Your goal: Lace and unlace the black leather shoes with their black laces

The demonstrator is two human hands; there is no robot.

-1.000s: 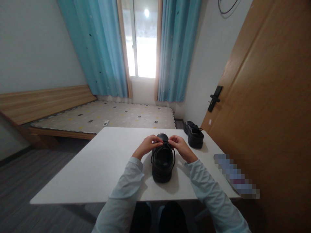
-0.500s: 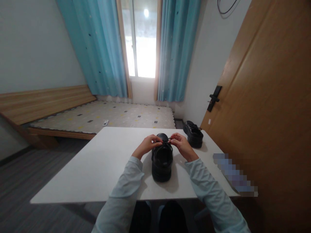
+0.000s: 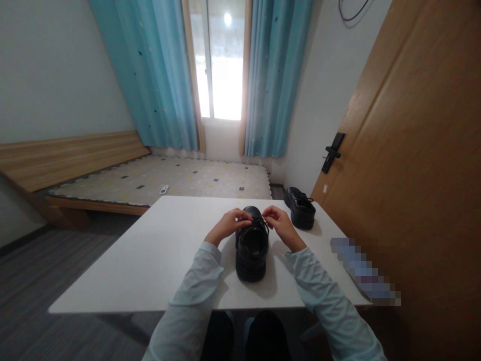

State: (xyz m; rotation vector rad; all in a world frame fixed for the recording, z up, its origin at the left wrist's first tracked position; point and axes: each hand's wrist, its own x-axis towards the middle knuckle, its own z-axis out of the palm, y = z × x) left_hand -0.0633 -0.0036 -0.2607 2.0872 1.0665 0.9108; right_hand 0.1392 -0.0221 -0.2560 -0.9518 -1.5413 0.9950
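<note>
A black lace-up shoe (image 3: pixel 251 260) stands upright on the white table (image 3: pixel 150 265), its heel toward me and its toe pointing away. From the left, my left hand (image 3: pixel 231 224) reaches over the front of the shoe, thumb and fingers pinched on the shoelace. On the other side my right hand (image 3: pixel 281 224) pinches the shoelace (image 3: pixel 259 218) between thumb and fingers. The lace is dark against the shoe, so its exact path between my fingertips is hard to make out. Another black shoe (image 3: pixel 301 213) sits at the table's far right corner, with its laces showing.
Beyond the table is a bed with a patterned mattress (image 3: pixel 188 175), where a small white remote (image 3: pixel 164 189) lies. A wooden door (image 3: pixel 409 150) stands close on the right. A blurred-out patch (image 3: pixel 364 271) covers something along the table's right edge.
My right hand's fingertips have shifted very slightly at the lace. Both hands otherwise stay at the front of the shoe, and the view has moved only a little.
</note>
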